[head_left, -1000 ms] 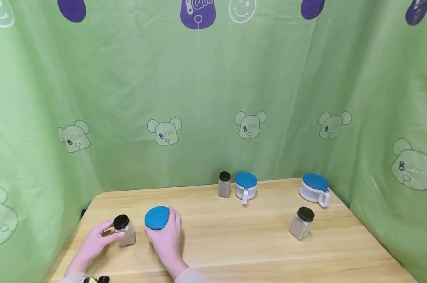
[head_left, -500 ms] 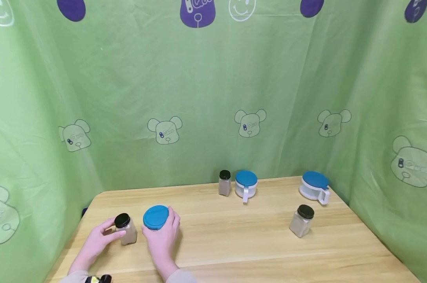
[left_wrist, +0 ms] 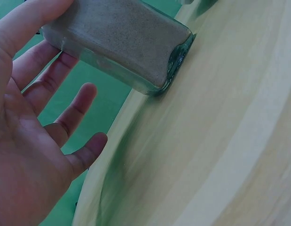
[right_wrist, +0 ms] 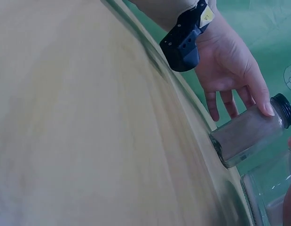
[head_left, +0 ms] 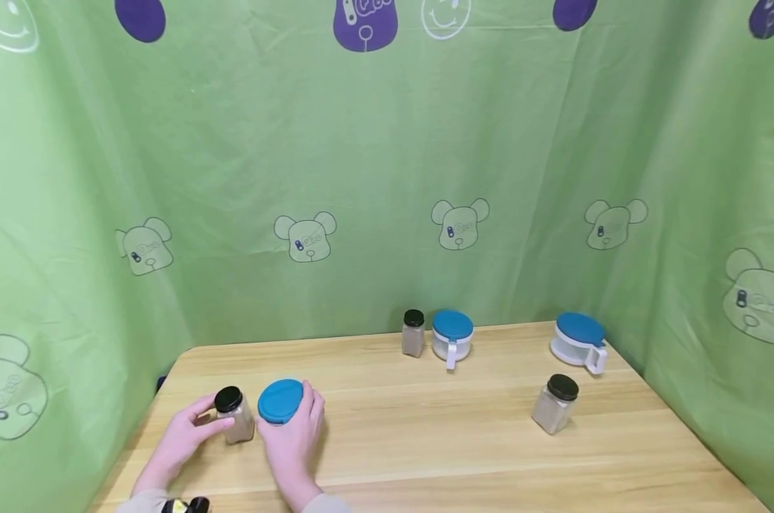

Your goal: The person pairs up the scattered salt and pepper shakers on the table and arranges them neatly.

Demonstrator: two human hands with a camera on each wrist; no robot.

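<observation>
My left hand [head_left: 181, 436] pinches a square glass spice jar [head_left: 239, 426] near its black lid, thumb on the near side. Greyish-brown powder fills the jar, its base at the tabletop in the left wrist view; the ring and little fingers [left_wrist: 79, 108] extend free of it. Just to the right, my right hand [head_left: 292, 442] grips a round container with a blue lid [head_left: 280, 400], thumb and fingers on opposite sides. Its clear wall [right_wrist: 270, 181] shows close beside the jar in the right wrist view, where most of the right hand is out of frame.
At the back of the wooden table [head_left: 425, 427] stand a smaller black-lidded jar [head_left: 413, 340] and a blue-lidded container with a white handle [head_left: 452, 340]. A similar handled container [head_left: 576, 342] stands back right, with another powder jar [head_left: 553, 410] before it. Green curtains [head_left: 361, 157] surround the table.
My right hand has shifted the blue-lidded container slightly left and towards me, nearer to the jar. My left hand keeps its hold on the jar. The head view has turned slightly.
</observation>
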